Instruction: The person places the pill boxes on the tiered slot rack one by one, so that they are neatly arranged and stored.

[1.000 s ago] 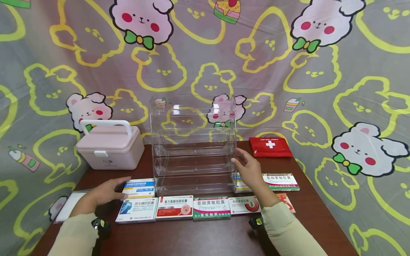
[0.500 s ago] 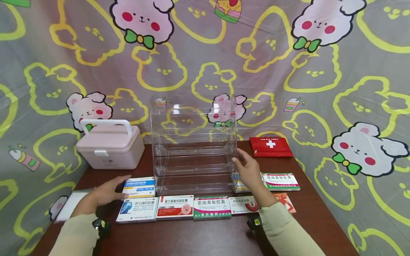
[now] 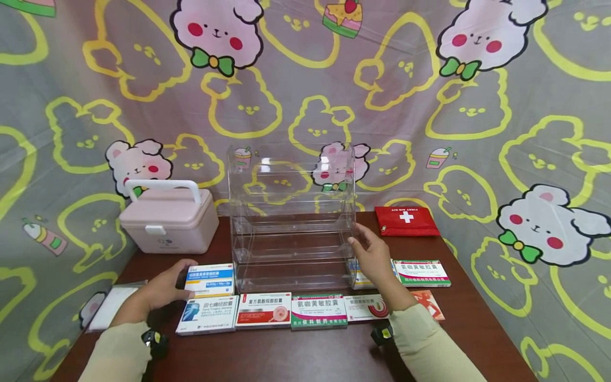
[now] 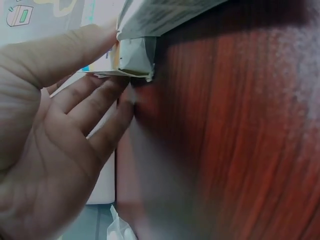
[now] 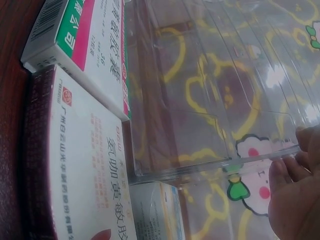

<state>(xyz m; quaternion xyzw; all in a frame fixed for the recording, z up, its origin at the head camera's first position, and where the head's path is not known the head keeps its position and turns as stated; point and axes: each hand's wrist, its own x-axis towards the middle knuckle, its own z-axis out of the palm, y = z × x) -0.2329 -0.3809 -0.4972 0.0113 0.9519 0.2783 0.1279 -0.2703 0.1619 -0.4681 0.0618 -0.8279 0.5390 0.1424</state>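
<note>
A: What's the biggest thing there?
B: The cloth wall (image 3: 305, 69) behind the clear rack (image 3: 293, 249). It's gray, with yellow bunny shapes and pink-cheeked bunnies.
A: What's under the rack?
B: A shiny brown table (image 3: 286, 355). The rack stands up straight on it, and you can see right through its shelves.
A: Is anyone touching the rack?
B: Yes, the right hand (image 3: 374, 254). It pinches the rack's right edge, thumb on one side and fingers on the other, with barely any gap between.
A: What's left of the rack?
B: A pink case (image 3: 167, 228) with a white handle, toward the back. Nearer is the left hand (image 3: 164, 289). Its thumb and fingers are spread much wider, and they hold the end of a blue-and-white box (image 3: 210, 279), just left of the rack. I can't tell if that box is lifted a little.
A: And right of the rack?
B: A red pouch (image 3: 407, 220) with a white cross, toward the back. Nearer is a green-and-white box (image 3: 422, 272).
A: What's in front of the rack?
B: A row of flat boxes: a blue-head box (image 3: 207, 314), a red-and-white box (image 3: 263, 309), a green-striped box (image 3: 319, 311) and a red-curve box (image 3: 366, 306).
</note>
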